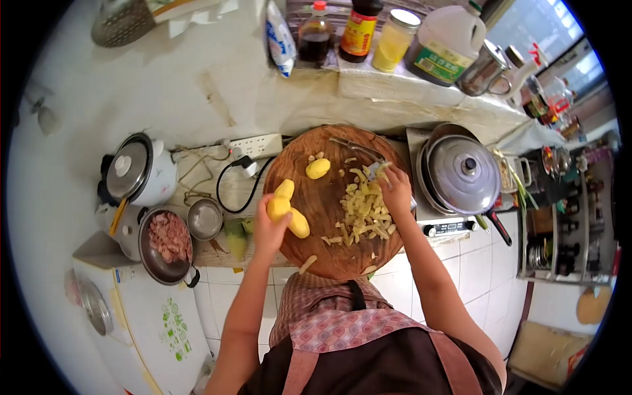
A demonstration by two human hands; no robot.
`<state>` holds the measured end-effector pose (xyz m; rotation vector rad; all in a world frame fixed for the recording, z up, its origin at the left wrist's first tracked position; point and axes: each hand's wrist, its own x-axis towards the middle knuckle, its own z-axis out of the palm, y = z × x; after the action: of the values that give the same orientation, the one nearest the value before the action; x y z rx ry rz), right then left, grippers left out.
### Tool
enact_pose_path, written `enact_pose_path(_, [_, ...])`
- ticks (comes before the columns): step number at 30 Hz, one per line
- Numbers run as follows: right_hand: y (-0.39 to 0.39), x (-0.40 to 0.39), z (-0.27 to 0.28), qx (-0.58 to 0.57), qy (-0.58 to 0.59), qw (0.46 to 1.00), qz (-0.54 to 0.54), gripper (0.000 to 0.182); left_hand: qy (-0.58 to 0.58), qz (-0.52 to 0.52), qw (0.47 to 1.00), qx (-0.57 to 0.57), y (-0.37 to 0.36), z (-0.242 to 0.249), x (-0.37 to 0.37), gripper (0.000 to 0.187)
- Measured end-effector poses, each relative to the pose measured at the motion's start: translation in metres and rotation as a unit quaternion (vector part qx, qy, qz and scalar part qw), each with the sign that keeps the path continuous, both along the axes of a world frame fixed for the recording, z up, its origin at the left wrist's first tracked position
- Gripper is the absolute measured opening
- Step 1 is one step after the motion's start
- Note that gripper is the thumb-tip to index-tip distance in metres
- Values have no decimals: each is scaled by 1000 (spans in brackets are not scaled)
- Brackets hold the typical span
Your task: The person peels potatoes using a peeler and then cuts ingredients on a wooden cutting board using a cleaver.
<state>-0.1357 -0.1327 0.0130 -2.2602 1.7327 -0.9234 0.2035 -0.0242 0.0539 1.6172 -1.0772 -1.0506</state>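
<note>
My left hand [264,227] is closed around peeled yellow potatoes at the left side of a round wooden chopping board [316,197]. One potato [278,208] lies in the grip, with another potato [284,189] above it and a third potato [299,224] below, close against the fingers. A smaller peeled potato [318,168] rests near the board's top. My right hand [395,191] is at the board's right edge, fingers curled down beside a heap of short pale-yellow strips [362,209]. A greyish thing shows at its fingertips; I cannot tell what it is.
Left of the board are a pan of raw meat [169,238], a small metal bowl [205,219], a rice cooker [140,170] and a power strip [255,145] with a black cable. A lidded wok [463,166] stands on the stove at right. Bottles and jars [395,41] line the back ledge.
</note>
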Motion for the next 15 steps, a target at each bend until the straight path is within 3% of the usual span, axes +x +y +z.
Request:
enact_pose_path(3, [57, -29, -30, -22, 40, 990, -131, 42, -231, -21, 972, -23, -56, 0, 7, 58])
enact_pose_path(7, [118, -22, -34, 47, 147, 969, -192, 52, -317, -72, 946, 0, -112, -30, -3, 58])
enact_pose_path(10, [136, -20, -23, 108, 98, 940, -308, 67, -331, -137, 933, 23, -127, -37, -18, 59])
enact_pose_path(13, [138, -38, -15, 243, 99, 923, -282, 54, -365, -131, 917, 88, -122, -34, -39, 60])
enact_pose_path(15, [138, -54, -11, 292, 47, 937, -184, 45, -559, -62, 823, -79, -104, -30, -56, 63])
